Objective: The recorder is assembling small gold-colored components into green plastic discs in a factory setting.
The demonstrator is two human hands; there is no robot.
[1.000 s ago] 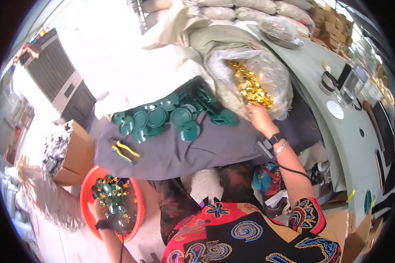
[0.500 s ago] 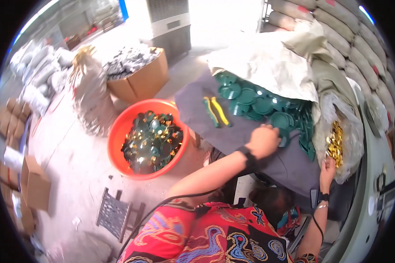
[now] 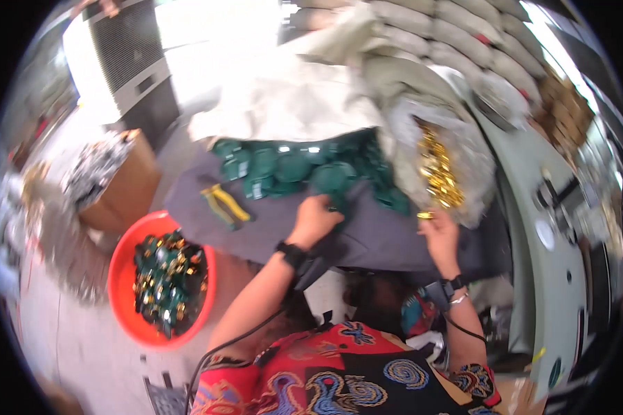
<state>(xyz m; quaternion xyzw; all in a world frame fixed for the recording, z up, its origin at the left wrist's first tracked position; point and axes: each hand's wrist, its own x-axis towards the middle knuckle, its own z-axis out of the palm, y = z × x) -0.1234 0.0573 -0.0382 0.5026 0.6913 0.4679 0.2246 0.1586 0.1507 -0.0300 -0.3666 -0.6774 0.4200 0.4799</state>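
My left hand (image 3: 316, 218) rests on the dark grey cloth (image 3: 367, 238) at the near edge of a pile of round dark green discs (image 3: 294, 168), its fingers curled on one green disc. My right hand (image 3: 439, 234) sits further right on the cloth and pinches a small gold piece (image 3: 424, 216) at its fingertips. Just beyond it a clear plastic bag (image 3: 457, 138) holds a heap of gold pieces (image 3: 437, 173).
Yellow-handled pliers (image 3: 225, 204) lie on the cloth to the left. A red basin (image 3: 128, 263) of green-and-gold assembled pieces stands on the floor at lower left. Behind it sits a cardboard box (image 3: 121, 187). Stacked sacks (image 3: 450, 41) line the back, a pale bench (image 3: 561, 228) runs on the right.
The view has swung right. My left hand stays at the green discs. My right hand has come away from the bag of gold pieces with one small gold piece in its fingers.
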